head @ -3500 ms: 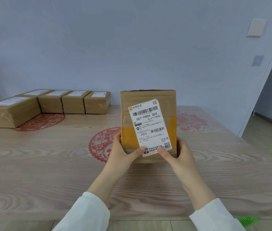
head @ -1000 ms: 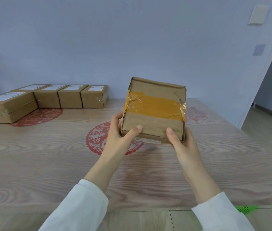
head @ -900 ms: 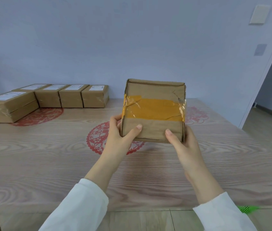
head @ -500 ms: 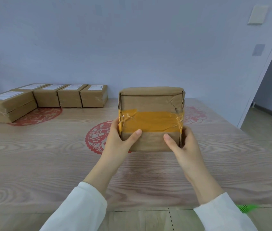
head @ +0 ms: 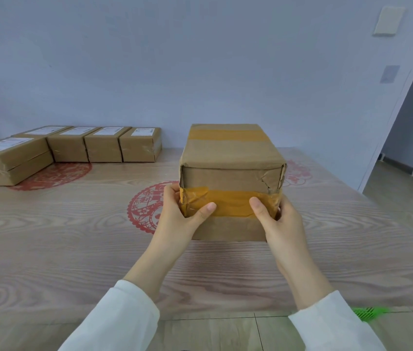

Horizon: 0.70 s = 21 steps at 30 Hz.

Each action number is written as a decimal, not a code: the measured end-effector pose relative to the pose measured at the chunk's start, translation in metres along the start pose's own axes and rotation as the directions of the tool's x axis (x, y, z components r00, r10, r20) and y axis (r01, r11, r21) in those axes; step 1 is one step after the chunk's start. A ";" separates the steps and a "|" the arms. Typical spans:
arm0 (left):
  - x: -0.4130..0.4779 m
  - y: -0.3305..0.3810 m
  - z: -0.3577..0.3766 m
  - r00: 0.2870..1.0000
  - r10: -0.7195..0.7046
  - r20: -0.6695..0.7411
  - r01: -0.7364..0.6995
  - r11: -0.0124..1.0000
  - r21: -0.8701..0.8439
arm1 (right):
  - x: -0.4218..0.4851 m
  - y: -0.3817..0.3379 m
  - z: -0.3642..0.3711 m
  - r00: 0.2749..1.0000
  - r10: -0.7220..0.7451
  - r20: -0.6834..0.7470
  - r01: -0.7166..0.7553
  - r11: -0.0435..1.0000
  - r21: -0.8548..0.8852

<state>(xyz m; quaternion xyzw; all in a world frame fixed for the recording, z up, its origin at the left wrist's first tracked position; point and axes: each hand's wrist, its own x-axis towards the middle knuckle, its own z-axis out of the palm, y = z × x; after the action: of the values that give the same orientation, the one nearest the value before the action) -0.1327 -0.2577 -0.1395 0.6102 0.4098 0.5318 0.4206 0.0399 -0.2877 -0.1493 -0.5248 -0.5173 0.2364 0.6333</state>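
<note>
I am holding the cardboard box (head: 230, 158) straight ahead at twelve o'clock, low over the wooden table (head: 74, 249). I cannot tell whether its underside is touching the top. My left hand (head: 177, 219) is gripping its nine o'clock side and my right hand (head: 278, 221) its three o'clock side. Both thumbs are lying on the yellow tape band (head: 230, 206) across the near face. So my hands are apart, with the box clamped between them.

I judge that I am turning the parcel to look over its faces, or bringing it down to rest. To do this well, I should be pressing evenly from both sides and steering my right thumb clear of the torn corner (head: 271, 178) at two o'clock on the near face, so the cardboard is not ripping further. It should be going down flat, not on an edge. The row of labelled boxes (head: 104, 145) is sitting at ten o'clock, well apart.
</note>
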 end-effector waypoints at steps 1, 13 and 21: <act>0.000 0.001 0.000 1.000 0.007 -0.018 -0.007 1.000 -0.005 | 0.000 0.000 0.001 1.000 -0.014 -0.009 0.014 1.000 -0.026; 0.002 0.003 0.001 0.998 0.054 -0.015 -0.054 0.998 -0.029 | -0.001 -0.003 0.001 1.000 -0.024 0.008 0.023 0.997 0.075; -0.001 0.006 -0.001 0.998 0.059 0.003 -0.059 0.998 -0.015 | 0.000 -0.005 0.002 1.000 -0.021 -0.010 0.022 0.997 0.070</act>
<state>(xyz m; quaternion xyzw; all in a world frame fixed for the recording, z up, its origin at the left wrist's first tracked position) -0.1336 -0.2603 -0.1336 0.6199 0.3867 0.5459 0.4101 0.0370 -0.2889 -0.1451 -0.4978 -0.5114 0.2451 0.6562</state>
